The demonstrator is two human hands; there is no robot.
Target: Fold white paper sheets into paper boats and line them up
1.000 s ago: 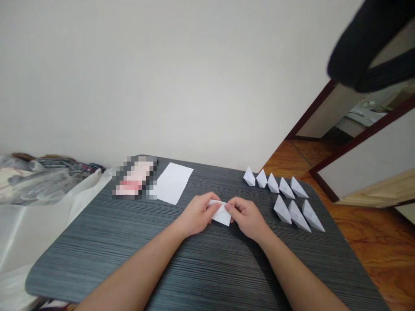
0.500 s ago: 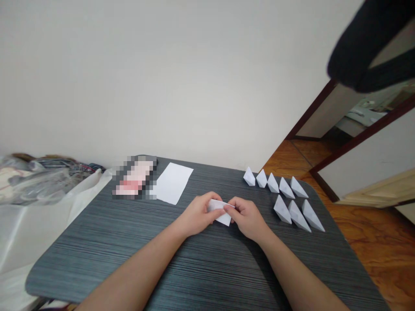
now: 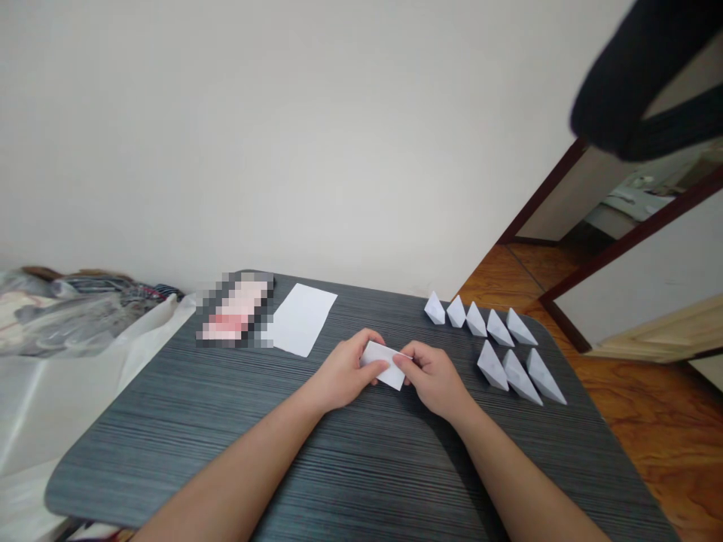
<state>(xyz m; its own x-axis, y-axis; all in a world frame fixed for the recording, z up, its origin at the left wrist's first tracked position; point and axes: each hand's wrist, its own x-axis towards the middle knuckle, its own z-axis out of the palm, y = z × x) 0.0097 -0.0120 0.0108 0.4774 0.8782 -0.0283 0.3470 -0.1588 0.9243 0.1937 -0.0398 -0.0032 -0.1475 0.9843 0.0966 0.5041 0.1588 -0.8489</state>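
Note:
A small folded piece of white paper (image 3: 389, 370) is held up between both hands, a little above the dark tabletop. My left hand (image 3: 349, 373) pinches its left side, thumb on the near face and fingers behind. On its right side my right hand (image 3: 434, 378) has a similar pinch, the thumb pressed near the upper right corner. The fingertips behind the paper are partly hidden. To the right stand several folded paper boats (image 3: 491, 365) in two rows.
A flat white sheet of paper (image 3: 302, 320) lies left of centre on the table (image 3: 226, 421). Beside it is a blurred-out pinkish item (image 3: 234, 307). Plastic-covered things (image 3: 84, 324) border the table's left side. A pale wall (image 3: 310, 150) rises behind.
The folded paper has tilted so that more of its flat face shows. Both hands have shifted very slightly and keep their hold. The boats and the sheet stay put.

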